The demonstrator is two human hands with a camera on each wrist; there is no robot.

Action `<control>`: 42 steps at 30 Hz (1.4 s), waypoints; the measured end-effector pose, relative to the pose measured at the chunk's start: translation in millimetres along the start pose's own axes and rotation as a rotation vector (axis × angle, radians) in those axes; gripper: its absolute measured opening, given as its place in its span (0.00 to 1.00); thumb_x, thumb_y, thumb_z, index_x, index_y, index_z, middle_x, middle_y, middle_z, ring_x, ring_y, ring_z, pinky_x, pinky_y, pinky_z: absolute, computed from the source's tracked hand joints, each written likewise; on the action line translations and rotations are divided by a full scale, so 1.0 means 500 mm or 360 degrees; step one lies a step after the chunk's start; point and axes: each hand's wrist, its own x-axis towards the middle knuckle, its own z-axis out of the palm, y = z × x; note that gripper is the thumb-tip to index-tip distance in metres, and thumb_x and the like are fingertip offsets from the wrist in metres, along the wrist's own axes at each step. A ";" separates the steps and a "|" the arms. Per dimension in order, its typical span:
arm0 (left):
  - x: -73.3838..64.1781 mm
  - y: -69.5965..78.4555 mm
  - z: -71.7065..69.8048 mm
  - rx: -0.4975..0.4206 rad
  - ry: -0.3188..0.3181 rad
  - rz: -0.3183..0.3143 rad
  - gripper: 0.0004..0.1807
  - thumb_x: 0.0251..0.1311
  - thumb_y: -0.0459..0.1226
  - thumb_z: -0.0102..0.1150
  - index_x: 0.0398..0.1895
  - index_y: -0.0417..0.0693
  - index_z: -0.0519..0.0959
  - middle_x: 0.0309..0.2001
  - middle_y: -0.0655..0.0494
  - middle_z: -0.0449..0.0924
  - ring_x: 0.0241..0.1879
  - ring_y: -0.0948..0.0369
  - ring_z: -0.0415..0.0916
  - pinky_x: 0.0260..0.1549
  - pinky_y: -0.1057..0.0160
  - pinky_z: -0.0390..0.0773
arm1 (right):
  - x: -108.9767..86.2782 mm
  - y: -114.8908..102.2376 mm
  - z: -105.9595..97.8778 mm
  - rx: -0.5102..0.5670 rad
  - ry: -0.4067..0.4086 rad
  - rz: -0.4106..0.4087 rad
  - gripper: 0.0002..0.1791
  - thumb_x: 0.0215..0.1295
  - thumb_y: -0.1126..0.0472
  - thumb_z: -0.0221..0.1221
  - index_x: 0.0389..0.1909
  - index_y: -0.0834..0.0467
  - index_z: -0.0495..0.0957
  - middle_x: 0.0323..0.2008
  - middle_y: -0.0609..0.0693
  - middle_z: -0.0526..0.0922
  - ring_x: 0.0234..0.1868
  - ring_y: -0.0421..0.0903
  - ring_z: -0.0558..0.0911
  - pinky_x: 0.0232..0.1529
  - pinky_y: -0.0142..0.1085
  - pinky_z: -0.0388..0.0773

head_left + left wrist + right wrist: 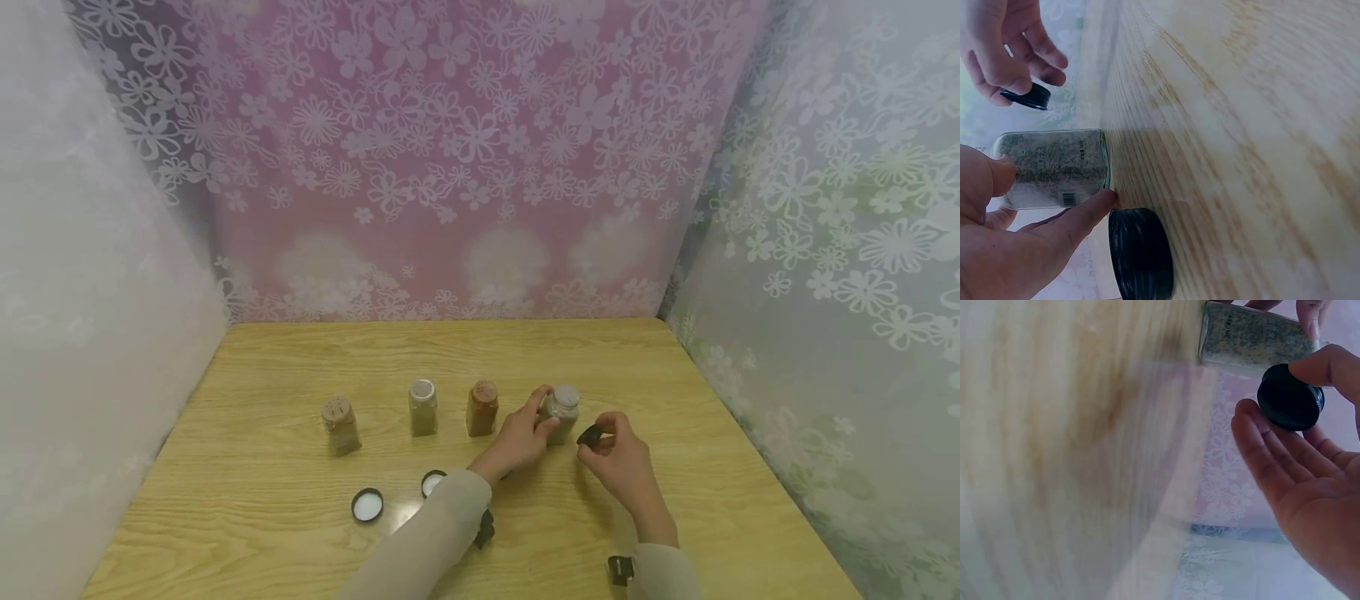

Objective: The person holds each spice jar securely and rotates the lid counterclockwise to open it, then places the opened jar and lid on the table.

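My left hand (519, 440) grips a clear square glass jar (561, 414) with a pale perforated top, standing upright on the table. In the left wrist view, the jar (1054, 169) shows grey-green dried herbs, a small barcode and some print. My right hand (622, 471) pinches a black screw lid (1289, 399) between thumb and fingers. It is just right of the jar, with a gap between lid and jar. Another black lid (1141, 256) lies on the table close to the left hand.
Left of the gripped jar stand a red-brown spice jar (482, 412), a greenish one (423, 417) and a brownish one (342, 431), all uncapped. Black lids with white liners (367, 506) lie on the wooden table (247, 467). Flowered curtains (450, 167) enclose the back and sides.
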 end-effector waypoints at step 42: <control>0.002 0.000 0.002 0.0007 -0.0002 -0.0016 0.31 0.83 0.48 0.48 0.84 0.62 0.54 0.74 0.36 0.71 0.70 0.42 0.76 0.64 0.42 0.80 | -0.013 0.023 0.011 -0.0255 -0.0158 0.0065 0.34 0.64 0.62 0.73 0.68 0.68 0.72 0.65 0.70 0.80 0.50 0.63 0.87 0.52 0.57 0.84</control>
